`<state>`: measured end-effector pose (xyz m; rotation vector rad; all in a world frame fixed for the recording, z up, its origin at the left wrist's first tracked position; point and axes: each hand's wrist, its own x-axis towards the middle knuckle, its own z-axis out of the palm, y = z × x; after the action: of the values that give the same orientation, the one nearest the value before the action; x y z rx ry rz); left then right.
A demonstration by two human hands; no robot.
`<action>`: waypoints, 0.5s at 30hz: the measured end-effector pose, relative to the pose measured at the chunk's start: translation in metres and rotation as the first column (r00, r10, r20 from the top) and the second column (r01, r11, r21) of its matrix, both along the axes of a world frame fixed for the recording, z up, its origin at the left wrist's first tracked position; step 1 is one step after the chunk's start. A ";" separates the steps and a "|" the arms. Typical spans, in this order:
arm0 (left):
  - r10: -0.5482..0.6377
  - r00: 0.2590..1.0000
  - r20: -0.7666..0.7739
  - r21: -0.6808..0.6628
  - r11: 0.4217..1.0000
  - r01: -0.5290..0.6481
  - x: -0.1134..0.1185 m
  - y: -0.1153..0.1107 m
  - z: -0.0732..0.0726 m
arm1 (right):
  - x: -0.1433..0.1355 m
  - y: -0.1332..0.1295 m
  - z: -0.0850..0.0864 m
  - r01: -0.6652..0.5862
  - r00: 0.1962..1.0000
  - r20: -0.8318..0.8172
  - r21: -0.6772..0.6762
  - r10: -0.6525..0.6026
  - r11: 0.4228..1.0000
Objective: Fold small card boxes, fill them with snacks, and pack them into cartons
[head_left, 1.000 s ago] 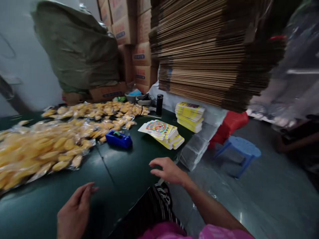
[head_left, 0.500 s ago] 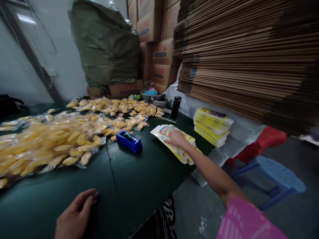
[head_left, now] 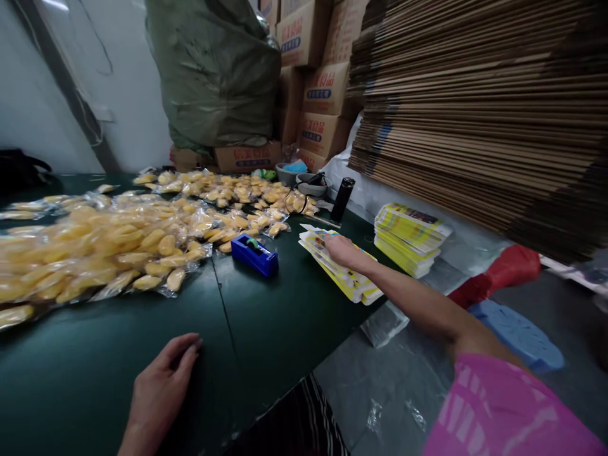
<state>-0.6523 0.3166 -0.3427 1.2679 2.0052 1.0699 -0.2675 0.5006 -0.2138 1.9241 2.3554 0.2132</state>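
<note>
My right hand (head_left: 342,251) reaches across to a fanned stack of yellow-and-white printed cards (head_left: 351,286). Its fingers are bent over the near-left side of the top card, whose far edge is slightly raised; the fingertips are partly hidden. On the dark green table, my left hand (head_left: 164,380) rests on its side, with a small gap between thumb and index finger and nothing in it. Between the hands stands a blue tape dispenser (head_left: 254,256) with a green roll core. Beyond my right hand is a taller stack of yellow printed cards (head_left: 408,244).
A wide heap of yellow pieces in clear wrappers (head_left: 118,247) covers the table's left and back. A black cylinder (head_left: 342,201) and grey bowls (head_left: 313,185) stand behind. Flattened cardboard (head_left: 475,120) rises at right, above a blue stool (head_left: 517,332) and red bag (head_left: 513,272).
The view has shifted slightly. My right hand's fingers have drawn up the top card's edge, which now stands a little off the stack. My left hand stays on the table.
</note>
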 end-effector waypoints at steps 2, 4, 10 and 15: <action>-0.003 1.000 0.013 0.043 0.999 0.003 0.002 0.004 0.002 | 0.002 -0.008 0.018 0.022 1.000 0.016 0.058 -0.023 0.998; -0.017 0.991 0.136 0.092 0.996 0.005 0.009 0.004 0.011 | -0.001 -0.023 0.038 0.013 0.999 0.027 0.152 -0.018 0.988; -0.195 0.724 0.662 0.236 0.971 0.045 0.078 -0.033 0.070 | -0.081 -0.091 0.007 -0.506 0.816 0.022 0.509 0.577 0.696; -0.277 0.268 0.923 0.353 0.886 -0.300 0.071 -0.017 0.059 | -0.202 -0.139 -0.083 -0.702 0.333 0.013 0.671 0.943 0.239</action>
<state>-0.5817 0.2993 -0.2841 0.4167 0.7434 1.8190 -0.4697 0.3618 -0.2972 0.3688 3.7590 0.7361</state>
